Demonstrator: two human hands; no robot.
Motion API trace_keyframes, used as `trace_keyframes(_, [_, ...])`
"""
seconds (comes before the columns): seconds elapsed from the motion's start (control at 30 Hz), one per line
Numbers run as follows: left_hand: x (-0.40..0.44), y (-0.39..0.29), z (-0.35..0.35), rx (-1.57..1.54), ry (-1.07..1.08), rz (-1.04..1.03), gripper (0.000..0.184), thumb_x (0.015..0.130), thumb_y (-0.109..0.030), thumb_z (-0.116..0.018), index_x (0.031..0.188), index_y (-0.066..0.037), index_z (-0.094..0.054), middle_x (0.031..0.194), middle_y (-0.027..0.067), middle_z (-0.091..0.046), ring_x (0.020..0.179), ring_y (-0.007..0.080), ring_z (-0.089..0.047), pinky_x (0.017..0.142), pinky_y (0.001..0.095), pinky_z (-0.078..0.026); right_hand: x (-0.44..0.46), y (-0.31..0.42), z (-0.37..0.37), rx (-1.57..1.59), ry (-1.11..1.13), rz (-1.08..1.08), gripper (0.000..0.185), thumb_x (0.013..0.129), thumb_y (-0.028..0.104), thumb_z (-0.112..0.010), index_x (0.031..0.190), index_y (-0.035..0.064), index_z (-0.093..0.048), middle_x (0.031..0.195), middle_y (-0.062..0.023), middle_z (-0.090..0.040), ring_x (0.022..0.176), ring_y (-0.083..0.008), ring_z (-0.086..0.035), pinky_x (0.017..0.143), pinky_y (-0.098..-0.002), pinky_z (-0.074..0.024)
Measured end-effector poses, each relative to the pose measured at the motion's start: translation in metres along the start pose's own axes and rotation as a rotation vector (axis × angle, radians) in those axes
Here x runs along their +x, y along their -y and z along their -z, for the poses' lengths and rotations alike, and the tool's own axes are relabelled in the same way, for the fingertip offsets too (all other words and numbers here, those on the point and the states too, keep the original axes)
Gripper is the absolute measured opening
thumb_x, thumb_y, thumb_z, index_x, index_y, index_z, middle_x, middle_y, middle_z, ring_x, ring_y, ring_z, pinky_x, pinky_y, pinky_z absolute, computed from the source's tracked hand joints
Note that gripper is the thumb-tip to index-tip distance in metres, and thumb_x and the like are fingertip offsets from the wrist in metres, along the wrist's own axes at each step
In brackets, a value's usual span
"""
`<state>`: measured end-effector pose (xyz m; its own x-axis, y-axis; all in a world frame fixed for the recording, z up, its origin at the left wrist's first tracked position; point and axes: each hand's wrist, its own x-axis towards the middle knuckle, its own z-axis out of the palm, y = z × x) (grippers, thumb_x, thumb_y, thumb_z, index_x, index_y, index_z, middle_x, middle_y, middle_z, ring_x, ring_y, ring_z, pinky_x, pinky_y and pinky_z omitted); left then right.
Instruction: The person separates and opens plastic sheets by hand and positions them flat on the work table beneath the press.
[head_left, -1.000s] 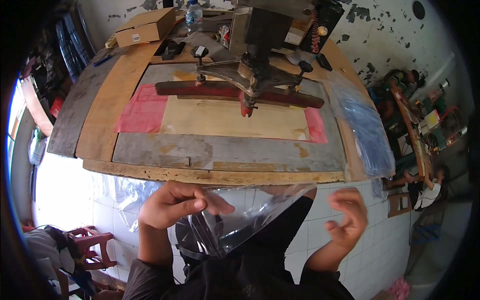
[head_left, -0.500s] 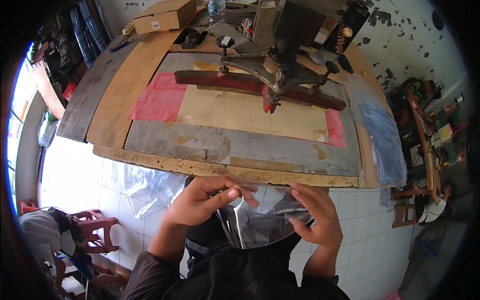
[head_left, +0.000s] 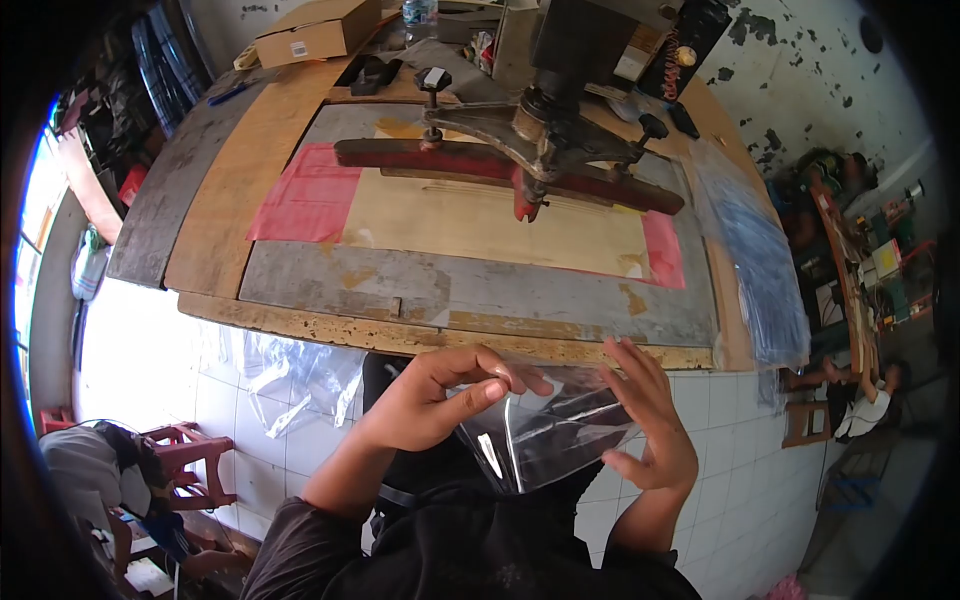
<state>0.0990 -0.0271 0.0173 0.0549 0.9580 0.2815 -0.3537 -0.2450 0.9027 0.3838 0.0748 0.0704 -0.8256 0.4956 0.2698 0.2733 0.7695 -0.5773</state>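
Note:
A clear, glossy plastic sheet [head_left: 545, 430] hangs in front of my body, just below the table's front edge. Its upper left part is pinched between thumb and fingers of my left hand [head_left: 445, 395]. Along the sheet's right side, my right hand [head_left: 655, 425] has its fingers stretched out and its thumb apart, close against the plastic; whether it touches cannot be made out. Beyond both hands is the press's grey bed plate [head_left: 400, 275], bearing a cream sheet [head_left: 480, 225] with pink material [head_left: 305, 200] at its ends. Over it hangs a long red-and-brown press bar [head_left: 460, 165].
Stacked clear plastic [head_left: 755, 260] lies on the table's right side. Loose plastic [head_left: 295, 380] is at floor level, left of my arm. A cardboard box [head_left: 318, 30] and a bottle [head_left: 420, 15] stand at the back. People sit at both sides, by a red stool [head_left: 190, 460] at left.
Both hands and the plastic sheet have shifted slightly right. My right hand's fingers have straightened and risen. The view has turned a little, so the table appears slightly further left.

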Motion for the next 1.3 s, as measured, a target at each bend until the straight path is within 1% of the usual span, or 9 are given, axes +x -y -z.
trace_keyframes(0.03, [0.000,0.000,-0.003,0.000,0.002,0.001,0.023,0.109,-0.018,-0.059,0.113,0.004,-0.064,0.116,0.0255,-0.075,0.112,0.0326,-0.074,0.105,0.0452,-0.055,0.002,0.002,0.001,0.000,-0.002,-0.001,0.069,0.090,0.037,-0.067,0.144,-0.0047,-0.060,0.156,-0.0245,-0.052,0.149,-0.0407,-0.043,0.121,-0.0547,-0.0285])
trace_keyframes(0.1, [0.000,-0.004,-0.010,-0.048,0.005,0.053,0.018,0.107,-0.013,-0.063,0.115,0.003,-0.069,0.118,0.0146,-0.077,0.112,0.0195,-0.072,0.105,0.0369,-0.052,0.003,0.005,0.002,0.085,-0.091,0.008,0.086,0.090,0.065,-0.069,0.142,-0.0032,-0.061,0.152,-0.0237,-0.055,0.143,-0.0399,-0.049,0.119,-0.0520,-0.0335])
trace_keyframes(0.2, [0.006,-0.017,-0.019,0.276,0.078,0.166,0.016,0.104,-0.011,-0.067,0.111,0.002,-0.074,0.110,0.0095,-0.080,0.106,0.0182,-0.074,0.114,0.0444,-0.046,0.010,0.035,-0.010,0.224,-0.263,-0.196,0.095,0.087,0.078,-0.066,0.137,-0.0024,-0.064,0.143,-0.0214,-0.062,0.135,-0.0380,-0.057,0.113,-0.0479,-0.0408])
trace_keyframes(0.37, [0.012,-0.012,-0.029,0.547,0.089,-0.001,0.016,0.098,-0.017,-0.075,0.112,-0.012,-0.079,0.103,0.0011,-0.080,0.095,0.0215,-0.075,0.124,0.0557,-0.033,0.029,0.065,-0.011,0.095,-0.075,-0.148,0.067,0.084,0.027,-0.088,0.138,0.0009,-0.059,0.130,-0.0185,-0.069,0.118,-0.0365,-0.068,0.101,-0.0451,-0.0534])
trace_keyframes(0.5, [0.012,-0.008,-0.025,0.645,0.122,-0.056,0.017,0.096,-0.015,-0.076,0.112,-0.010,-0.079,0.102,0.0048,-0.080,0.093,0.0240,-0.076,0.112,0.0485,-0.048,0.024,0.055,-0.017,0.077,-0.022,-0.220,0.060,0.085,0.021,-0.087,0.136,0.0018,-0.062,0.126,-0.0173,-0.071,0.115,-0.0344,-0.071,0.096,-0.0424,-0.0565])
trace_keyframes(0.57, [0.014,-0.008,-0.025,0.656,0.108,-0.054,0.018,0.095,-0.013,-0.077,0.112,-0.009,-0.078,0.099,0.0089,-0.079,0.090,0.0274,-0.076,0.090,0.0406,-0.058,0.021,0.052,-0.019,0.087,-0.013,-0.248,0.054,0.086,0.017,-0.086,0.133,0.0021,-0.063,0.124,-0.0157,-0.073,0.114,-0.0324,-0.072,0.094,-0.0413,-0.0573])
trace_keyframes(0.67, [0.015,-0.012,-0.026,0.656,0.079,0.012,0.018,0.090,-0.005,-0.077,0.108,-0.003,-0.077,0.101,0.0110,-0.080,0.096,0.0309,-0.077,0.087,0.0400,-0.060,0.031,0.061,-0.024,0.135,-0.164,-0.233,0.053,0.075,0.009,-0.091,0.124,0.0022,-0.071,0.117,-0.0128,-0.076,0.106,-0.0290,-0.074,0.092,-0.0385,-0.0582])
trace_keyframes(1.1, [0.017,-0.007,-0.024,0.940,0.076,-0.210,0.020,0.085,0.000,-0.078,0.104,-0.004,-0.073,0.094,0.0101,-0.078,0.084,0.0305,-0.076,0.076,0.0398,-0.060,0.037,0.035,-0.042,0.207,-0.354,-0.145,0.026,0.083,0.002,-0.086,0.107,0.0009,-0.077,0.096,-0.0108,-0.076,0.086,-0.0245,-0.075,0.077,-0.0323,-0.0574])
trace_keyframes(1.3, [0.004,0.005,-0.010,0.788,-0.201,-0.005,0.054,0.083,-0.011,-0.088,0.130,-0.003,-0.062,0.081,0.0057,-0.077,0.077,0.0161,-0.075,0.068,0.0294,-0.056,0.031,0.024,-0.031,0.368,-0.435,-0.290,0.014,0.088,-0.002,-0.081,0.101,-0.0018,-0.076,0.096,-0.0095,-0.075,0.087,-0.0178,-0.072,0.077,-0.0285,-0.0545])
